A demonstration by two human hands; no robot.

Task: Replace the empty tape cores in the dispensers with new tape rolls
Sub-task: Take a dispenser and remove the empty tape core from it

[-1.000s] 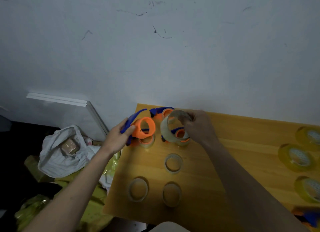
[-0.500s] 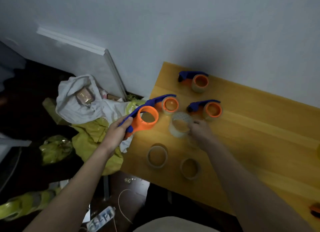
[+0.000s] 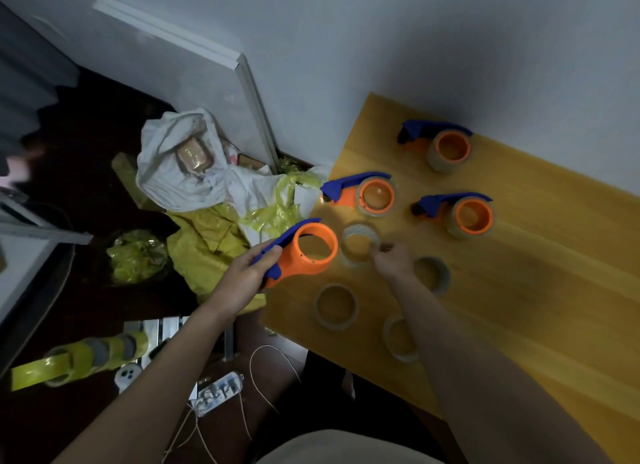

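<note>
The left hand (image 3: 242, 280) grips the handle of an orange-and-blue dispenser (image 3: 301, 250) at frame centre, its hub bare. The right hand (image 3: 393, 263) touches an empty core (image 3: 360, 245) on the wooden table (image 3: 536, 290); whether its fingers pinch the core cannot be determined. Three dispensers with cores stand toward the upper right.

Both bare forearms are reaching up from the bottom of the frame toward its centre. The left hand (image 3: 242, 280) is curling its fingers and thumb round what it is holding, left of centre. The right hand (image 3: 393, 261) is hovering just right of centre, knuckles up, its fingertips blurred and their grip unclear
</note>
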